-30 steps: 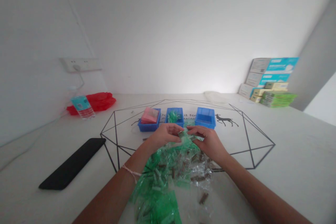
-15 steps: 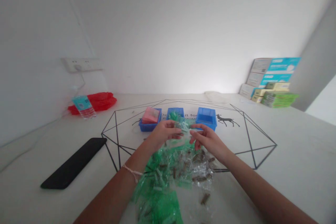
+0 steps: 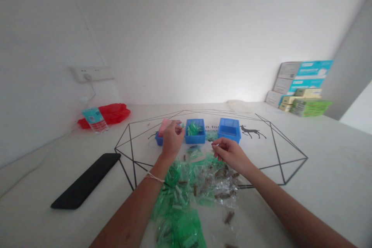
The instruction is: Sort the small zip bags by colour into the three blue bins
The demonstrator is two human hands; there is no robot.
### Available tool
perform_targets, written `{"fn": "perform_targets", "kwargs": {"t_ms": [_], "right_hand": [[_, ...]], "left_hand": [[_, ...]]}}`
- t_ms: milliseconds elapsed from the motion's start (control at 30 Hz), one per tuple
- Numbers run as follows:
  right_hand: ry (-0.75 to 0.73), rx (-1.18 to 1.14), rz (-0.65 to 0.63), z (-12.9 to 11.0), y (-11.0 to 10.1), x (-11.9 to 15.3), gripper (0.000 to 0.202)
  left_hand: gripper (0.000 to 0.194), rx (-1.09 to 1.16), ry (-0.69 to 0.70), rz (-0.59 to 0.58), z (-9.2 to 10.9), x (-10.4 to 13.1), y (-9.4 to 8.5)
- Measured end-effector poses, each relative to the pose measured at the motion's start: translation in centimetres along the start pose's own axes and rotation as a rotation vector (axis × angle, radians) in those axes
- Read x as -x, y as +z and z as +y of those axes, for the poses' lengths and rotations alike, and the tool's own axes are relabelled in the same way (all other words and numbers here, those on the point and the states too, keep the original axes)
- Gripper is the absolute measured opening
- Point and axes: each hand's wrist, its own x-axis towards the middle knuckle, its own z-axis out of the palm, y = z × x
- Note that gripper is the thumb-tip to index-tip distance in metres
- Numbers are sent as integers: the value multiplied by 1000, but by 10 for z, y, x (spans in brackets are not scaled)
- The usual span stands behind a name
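Note:
My left hand (image 3: 173, 135) is over the right side of the left blue bin (image 3: 159, 139), which holds pink packets (image 3: 164, 126). Its fingers are pinched, with a speck of green at their tips; what they grip is too small to name. Pinched too, my right hand (image 3: 229, 150) is in front of the right blue bin (image 3: 229, 130). A small clear-green packet (image 3: 210, 136) shows by its fingertips; whether they hold it is unclear. The middle blue bin (image 3: 195, 138) contains green pieces (image 3: 193, 128).
Green and clear plastic bags (image 3: 186, 224) with brown and pale pieces spread before me. A black flat slab (image 3: 85, 182) lies left. At the back are a red plastic bag (image 3: 116, 112), a blue-labelled pack (image 3: 94, 119) and stacked boxes (image 3: 305, 81) on the right.
My left hand has moved from the clear-green bag between both hands, left and away from me to the left bin. The middle bin is now uncovered. My right hand has barely moved.

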Motion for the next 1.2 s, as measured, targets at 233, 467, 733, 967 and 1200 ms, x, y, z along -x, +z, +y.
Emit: {"fn": "perform_targets", "kwargs": {"t_ms": [233,467,733,967,1200], "right_hand": [[-16,76,-25,1,-1,1,13],[-124,173,-37,4,-1,3,13],[-200,319,80,8,-10,-1,13],[-209,441,84,4,-13,1,10],[-276,716,-37,9,-12,1,16]], "left_hand": [[15,86,12,79,-5,-2,3],[20,94,68,58,-3,1,3],[24,-71,89,-128,-10,2,7],[34,-36,60,-120,-7,2,7],[25,-66,79,-151,-11,1,11]]}}
